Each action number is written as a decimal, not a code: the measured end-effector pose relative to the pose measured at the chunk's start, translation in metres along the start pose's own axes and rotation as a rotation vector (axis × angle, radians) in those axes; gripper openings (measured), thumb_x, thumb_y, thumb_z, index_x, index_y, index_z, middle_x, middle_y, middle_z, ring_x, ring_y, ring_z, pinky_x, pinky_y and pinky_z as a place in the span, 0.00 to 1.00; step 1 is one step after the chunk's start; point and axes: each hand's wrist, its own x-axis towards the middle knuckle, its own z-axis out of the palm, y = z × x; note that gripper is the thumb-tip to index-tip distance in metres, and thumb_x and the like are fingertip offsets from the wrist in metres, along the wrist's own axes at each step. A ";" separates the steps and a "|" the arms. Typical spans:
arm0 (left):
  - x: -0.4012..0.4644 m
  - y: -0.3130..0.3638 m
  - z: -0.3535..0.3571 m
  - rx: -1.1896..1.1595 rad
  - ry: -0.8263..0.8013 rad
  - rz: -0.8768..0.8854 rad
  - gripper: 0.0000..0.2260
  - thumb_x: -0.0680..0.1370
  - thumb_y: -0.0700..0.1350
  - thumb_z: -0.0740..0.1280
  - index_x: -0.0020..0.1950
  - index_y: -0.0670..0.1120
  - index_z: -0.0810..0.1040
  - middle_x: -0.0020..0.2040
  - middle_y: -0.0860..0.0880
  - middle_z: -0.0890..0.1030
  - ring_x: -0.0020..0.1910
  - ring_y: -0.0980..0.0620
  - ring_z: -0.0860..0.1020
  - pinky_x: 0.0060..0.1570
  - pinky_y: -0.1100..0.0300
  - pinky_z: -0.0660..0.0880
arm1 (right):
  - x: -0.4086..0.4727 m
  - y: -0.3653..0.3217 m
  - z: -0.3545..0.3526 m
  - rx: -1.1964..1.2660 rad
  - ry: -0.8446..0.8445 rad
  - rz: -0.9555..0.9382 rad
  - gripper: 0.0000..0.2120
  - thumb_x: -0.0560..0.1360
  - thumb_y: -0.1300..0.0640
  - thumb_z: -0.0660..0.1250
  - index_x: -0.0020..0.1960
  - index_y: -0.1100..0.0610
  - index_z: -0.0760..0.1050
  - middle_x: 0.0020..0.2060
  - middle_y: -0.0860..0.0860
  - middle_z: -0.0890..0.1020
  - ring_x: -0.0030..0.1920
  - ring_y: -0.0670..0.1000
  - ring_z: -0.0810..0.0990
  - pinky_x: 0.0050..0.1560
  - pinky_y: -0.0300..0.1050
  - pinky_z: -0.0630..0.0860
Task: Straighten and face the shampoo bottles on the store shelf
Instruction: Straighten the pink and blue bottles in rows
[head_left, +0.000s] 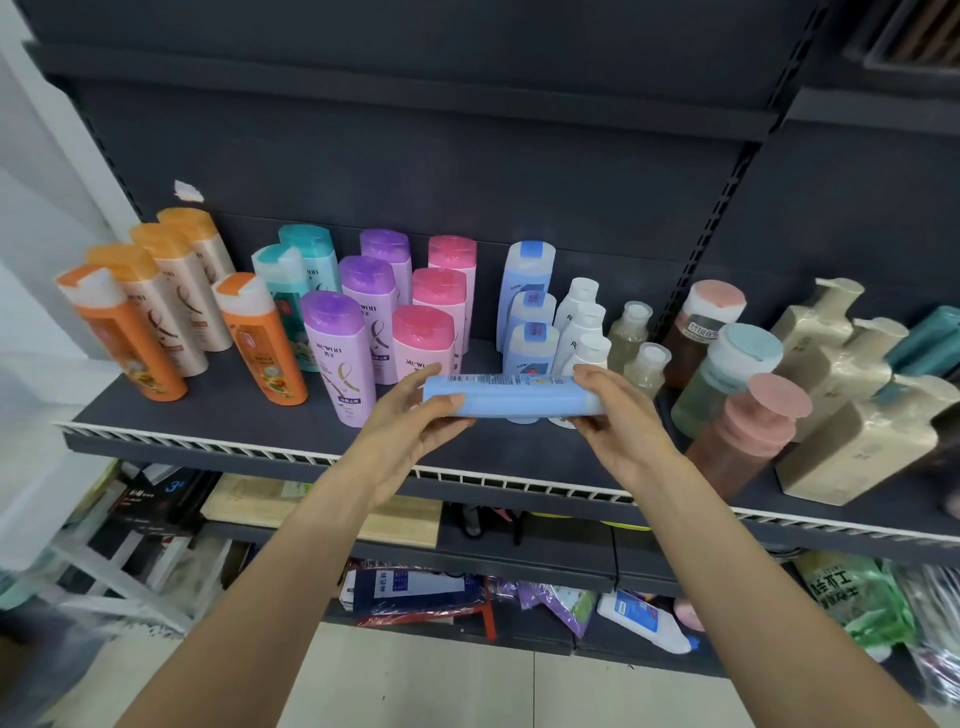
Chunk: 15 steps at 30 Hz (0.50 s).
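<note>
Mid-facing: both left hand (410, 415) and right hand (613, 410) gripping 1 blue bottle (511, 397) sideways; next, probably stand upright in near blue row (530, 312).

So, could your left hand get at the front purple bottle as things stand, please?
Probably not right away. The left hand is gripping one end of the blue bottle, which the right hand holds too. The purple bottle stands just left of it at the shelf front with nothing before it, so once freed, likely yes.
</note>
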 end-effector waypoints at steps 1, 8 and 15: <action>0.000 0.000 -0.001 0.010 -0.023 0.011 0.21 0.75 0.34 0.67 0.66 0.45 0.70 0.61 0.45 0.76 0.52 0.44 0.82 0.51 0.59 0.79 | 0.001 -0.002 0.000 -0.038 0.027 -0.014 0.01 0.75 0.63 0.67 0.44 0.58 0.76 0.44 0.52 0.78 0.45 0.49 0.77 0.43 0.41 0.77; 0.010 -0.003 -0.007 0.085 0.063 -0.071 0.19 0.74 0.49 0.68 0.60 0.38 0.76 0.55 0.39 0.81 0.50 0.43 0.83 0.48 0.59 0.81 | 0.000 -0.008 -0.009 -0.154 -0.192 -0.088 0.14 0.76 0.53 0.65 0.61 0.55 0.74 0.49 0.50 0.81 0.46 0.46 0.80 0.47 0.40 0.77; 0.019 -0.010 0.001 0.173 0.131 -0.218 0.17 0.77 0.49 0.67 0.57 0.37 0.76 0.51 0.35 0.81 0.47 0.42 0.83 0.41 0.58 0.82 | 0.005 -0.009 0.001 -0.182 -0.045 -0.278 0.13 0.73 0.62 0.70 0.57 0.56 0.74 0.45 0.51 0.82 0.44 0.47 0.82 0.44 0.40 0.81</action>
